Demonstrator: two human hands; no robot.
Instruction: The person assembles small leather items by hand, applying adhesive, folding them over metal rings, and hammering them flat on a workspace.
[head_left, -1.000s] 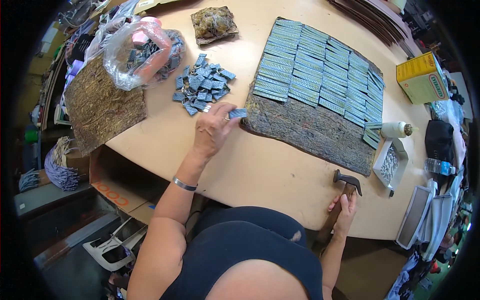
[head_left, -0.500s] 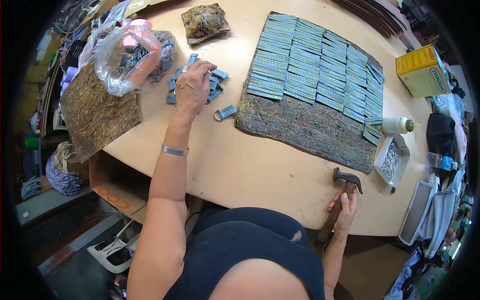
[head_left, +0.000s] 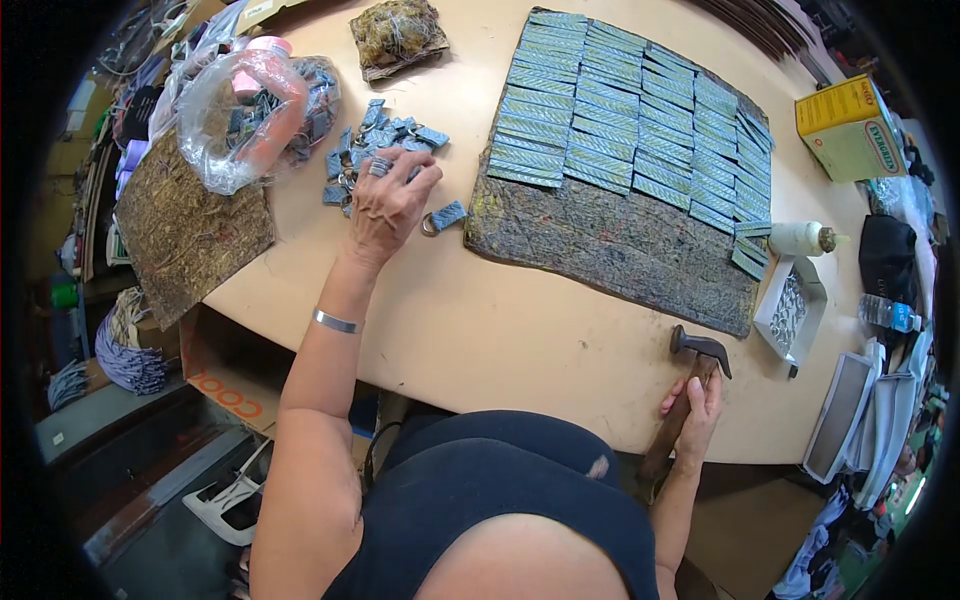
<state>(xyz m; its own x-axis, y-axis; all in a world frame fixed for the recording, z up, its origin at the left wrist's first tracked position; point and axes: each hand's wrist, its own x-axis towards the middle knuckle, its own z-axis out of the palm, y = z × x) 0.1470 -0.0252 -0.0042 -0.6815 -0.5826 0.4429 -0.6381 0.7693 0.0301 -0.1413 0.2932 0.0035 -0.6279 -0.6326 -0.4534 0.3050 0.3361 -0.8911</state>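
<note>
My left hand [head_left: 388,208] is over the near edge of a pile of blue strap tabs with metal rings [head_left: 372,135]. Its fingers curl down, and anything between their tips is hidden. Just right of that hand, a single blue tab with a D-ring [head_left: 447,216] lies apart from the pile. By the table's front edge, my right hand [head_left: 695,412] grips a hammer [head_left: 702,350] by its wooden handle, the dark metal head pointing away from me. Rows of flat blue-green strips [head_left: 605,120] cover the far part of a rough dark mat [head_left: 600,232].
A clear plastic bag [head_left: 215,130] with more tabs stands at the left beside a brown fibrous sheet [head_left: 200,230]. A fuzzy pad [head_left: 398,38] lies at the back. Rightward are a white bottle [head_left: 795,238], a tray of metal rings [head_left: 790,315] and a yellow-green tin [head_left: 845,130].
My left hand has drawn nearer to me over the pile, uncovering its far tabs, and its fingers have curled down. The right hand still holds the hammer in about the same place.
</note>
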